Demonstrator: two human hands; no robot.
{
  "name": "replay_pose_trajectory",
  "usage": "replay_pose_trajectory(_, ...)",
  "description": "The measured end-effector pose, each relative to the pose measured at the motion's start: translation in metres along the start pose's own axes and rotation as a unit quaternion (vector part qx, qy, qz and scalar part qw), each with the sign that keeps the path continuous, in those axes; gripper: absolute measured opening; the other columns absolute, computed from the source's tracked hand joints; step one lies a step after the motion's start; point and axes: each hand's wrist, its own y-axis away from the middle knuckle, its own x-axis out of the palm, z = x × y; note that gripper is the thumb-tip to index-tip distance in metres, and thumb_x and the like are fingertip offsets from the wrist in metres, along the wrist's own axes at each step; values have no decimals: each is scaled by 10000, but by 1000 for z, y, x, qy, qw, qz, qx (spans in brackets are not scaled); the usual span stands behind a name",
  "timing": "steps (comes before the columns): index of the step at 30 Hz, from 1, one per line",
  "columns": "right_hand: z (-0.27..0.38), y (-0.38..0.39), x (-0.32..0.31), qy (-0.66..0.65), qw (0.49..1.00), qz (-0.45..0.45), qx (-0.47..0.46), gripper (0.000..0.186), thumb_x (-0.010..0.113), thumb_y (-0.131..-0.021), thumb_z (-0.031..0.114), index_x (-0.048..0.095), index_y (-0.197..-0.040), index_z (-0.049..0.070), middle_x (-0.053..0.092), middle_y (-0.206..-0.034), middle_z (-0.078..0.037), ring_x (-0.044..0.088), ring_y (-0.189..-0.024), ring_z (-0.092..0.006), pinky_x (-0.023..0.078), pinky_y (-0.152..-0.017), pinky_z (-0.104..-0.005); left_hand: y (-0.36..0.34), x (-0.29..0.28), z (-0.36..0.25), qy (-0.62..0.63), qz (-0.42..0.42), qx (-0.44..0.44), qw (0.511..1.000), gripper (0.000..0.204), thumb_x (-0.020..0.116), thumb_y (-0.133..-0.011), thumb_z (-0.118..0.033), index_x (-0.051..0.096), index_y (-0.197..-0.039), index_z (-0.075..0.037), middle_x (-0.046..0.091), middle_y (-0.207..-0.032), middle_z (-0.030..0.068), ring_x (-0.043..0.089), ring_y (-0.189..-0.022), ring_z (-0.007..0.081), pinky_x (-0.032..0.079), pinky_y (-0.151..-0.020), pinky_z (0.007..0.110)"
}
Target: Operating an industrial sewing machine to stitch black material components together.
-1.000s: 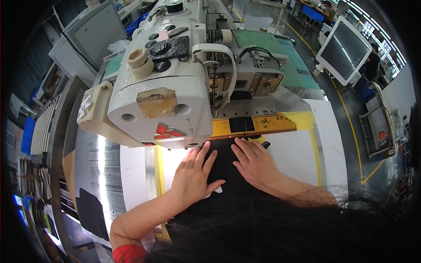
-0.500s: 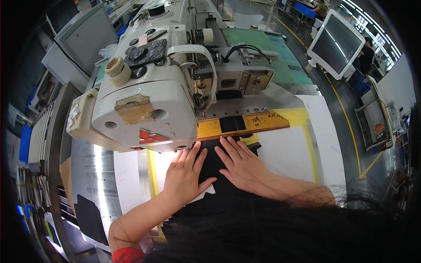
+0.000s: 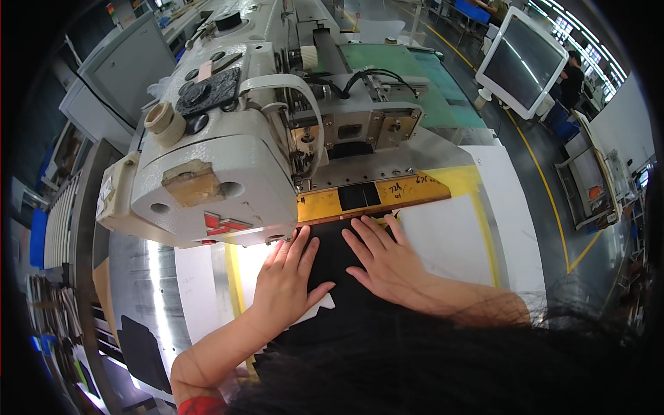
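Note:
Black fabric point(image 3: 330, 250) lies under the front of a large white sewing machine point(image 3: 207, 166). My left hand point(image 3: 285, 277) rests flat along the fabric's left side, fingers stretched toward the machine head. Opposite it, my right hand point(image 3: 386, 259) presses on the fabric with fingers spread, its fingertips close to a yellow clamp plate point(image 3: 415, 192). That plate crosses the fabric's far end, and a black patch shows in its window. A white paper-like piece point(image 3: 319, 306) pokes out beside my left thumb. My hair hides the near part of the fabric.
White sheets edged with yellow tape point(image 3: 443, 238) cover the work surface. Black cut pieces point(image 3: 143, 349) lie at the left on the metal table. A monitor point(image 3: 523, 62) stands at the far right, with a cart point(image 3: 588, 180) below it. Other people are in the background.
My hands remain flat on the fabric, with a slightly wider gap between them. The whole view has shifted a little, so the machine appears further left.

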Motion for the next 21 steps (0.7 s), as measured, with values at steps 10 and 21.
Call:
replay_pose_trajectory(10, 0, -4, 1, -3, 1000, 17, -10, 656, 638, -882, 355, 450, -1377, -31, 462, -1401, -213, 464, -1298, -321, 302, -1124, -464, 1, -5, 1, 47, 22, 0, 999, 766, 690, -822, -485, 494, -1322, 61, 443, -1428, 228, 514, -1214, 384, 394, -1057, 471)
replay_pose_trajectory(21, 2, -1, 3, -8, 1000, 16, 22, 656, 620, -893, 379, 442, -1400, 2, 456, -1411, -178, 432, -1335, -297, 310, -1117, -479, 7, -2, -5, -6, -11, -15, 1000, 724, 628, -867, -510, 532, -1325, 41, 524, -1346, 217, 528, -1231, 344, 420, -1030, 421)
